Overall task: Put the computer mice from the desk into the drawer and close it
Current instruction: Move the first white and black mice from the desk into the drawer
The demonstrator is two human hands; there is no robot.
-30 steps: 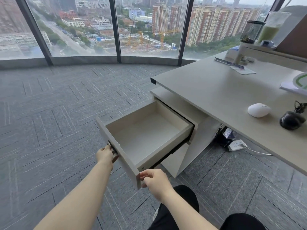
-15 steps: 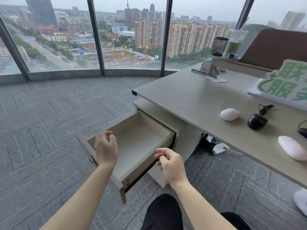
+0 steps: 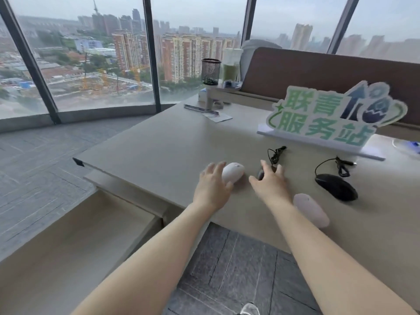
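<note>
Both your arms reach out over the desk [image 3: 159, 144]. Your left hand [image 3: 212, 189] sits on the near left side of the white mouse [image 3: 233, 172], fingers spread wide, fingertips touching or just beside its shell; can't tell if it's gripped. Your right hand [image 3: 270, 186] hovers over the small black mouse [image 3: 260, 174], fingers fanned wide, covering most of it; contact unclear. That mouse's bundled cable [image 3: 275, 153] lies just behind it on the far side.

Two more mice are on the desk to the right: a pale pink mouse [image 3: 312, 210] near the front edge, just right of your right forearm, and a larger black mouse [image 3: 336, 187] further right, its cord [image 3: 338, 165] coiled behind it.

The drawer [image 3: 75, 237] is pulled out at lower left, below the desk edge; the part of the interior in view is bare.

At the far side of the desk a green-and-white sign [image 3: 327, 119] stands right, a mesh pen cup [image 3: 211, 71] left of it. Frame is motion-blurred.
</note>
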